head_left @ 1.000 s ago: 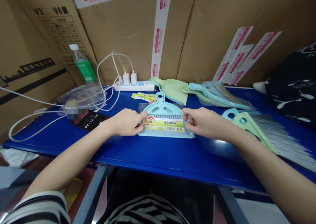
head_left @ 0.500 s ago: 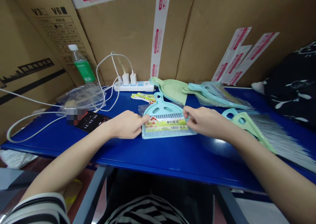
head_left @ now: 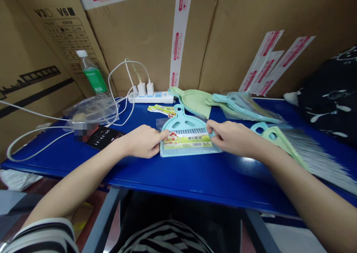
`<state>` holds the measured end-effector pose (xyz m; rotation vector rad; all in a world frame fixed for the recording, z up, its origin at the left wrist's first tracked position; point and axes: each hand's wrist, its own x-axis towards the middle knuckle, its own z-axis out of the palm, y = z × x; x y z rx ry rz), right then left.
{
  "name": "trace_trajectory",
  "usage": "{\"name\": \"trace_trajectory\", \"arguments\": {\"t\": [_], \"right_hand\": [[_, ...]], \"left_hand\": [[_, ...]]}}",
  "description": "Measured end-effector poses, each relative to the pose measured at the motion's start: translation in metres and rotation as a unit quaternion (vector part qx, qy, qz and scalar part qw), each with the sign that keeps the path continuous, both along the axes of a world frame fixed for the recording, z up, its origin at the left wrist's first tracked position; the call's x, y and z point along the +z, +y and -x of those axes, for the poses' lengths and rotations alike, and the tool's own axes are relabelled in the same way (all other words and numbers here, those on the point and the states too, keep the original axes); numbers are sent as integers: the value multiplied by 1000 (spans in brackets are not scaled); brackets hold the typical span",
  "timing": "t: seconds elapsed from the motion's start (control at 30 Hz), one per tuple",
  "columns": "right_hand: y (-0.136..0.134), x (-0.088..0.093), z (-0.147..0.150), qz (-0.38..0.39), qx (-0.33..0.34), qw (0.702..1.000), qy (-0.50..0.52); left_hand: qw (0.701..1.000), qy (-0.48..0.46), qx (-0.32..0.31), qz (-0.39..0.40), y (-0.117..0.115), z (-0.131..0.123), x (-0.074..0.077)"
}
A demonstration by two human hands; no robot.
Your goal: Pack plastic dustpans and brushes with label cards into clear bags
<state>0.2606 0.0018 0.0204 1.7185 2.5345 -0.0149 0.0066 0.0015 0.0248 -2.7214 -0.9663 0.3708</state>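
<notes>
A light blue dustpan and brush set (head_left: 192, 125) lies flat on the blue table in a clear plastic bag, its handle pointing away from me. Across its front sits a yellow-green label card (head_left: 186, 140), with grey bristles showing just above. My left hand (head_left: 146, 141) is closed, thumb and forefinger pinching the bag's left side. At the opposite side my right hand (head_left: 230, 134) is also closed, fingers curled on the bag's edge. Its fingertips are partly hidden.
Behind are a green dustpan (head_left: 196, 99), bagged dustpans (head_left: 245, 106) and loose label cards (head_left: 161, 110). Brushes (head_left: 284, 141) lie right, under my forearm. A phone (head_left: 104, 137), cables, a bottle (head_left: 95, 76) and a power strip (head_left: 152, 97) stand left. Cardboard (head_left: 150, 33) walls the back.
</notes>
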Motion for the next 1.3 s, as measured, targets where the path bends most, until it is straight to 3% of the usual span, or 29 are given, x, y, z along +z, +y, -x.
{"name": "trace_trajectory", "arguments": {"t": [0.93, 1.3], "right_hand": [[-1, 1, -1, 8, 14, 1000, 0], [3, -2, -8, -22, 28, 997, 73]], "left_hand": [[1000, 2, -8, -7, -2, 0, 0], [1000, 0, -12, -16, -1, 1, -2]]}}
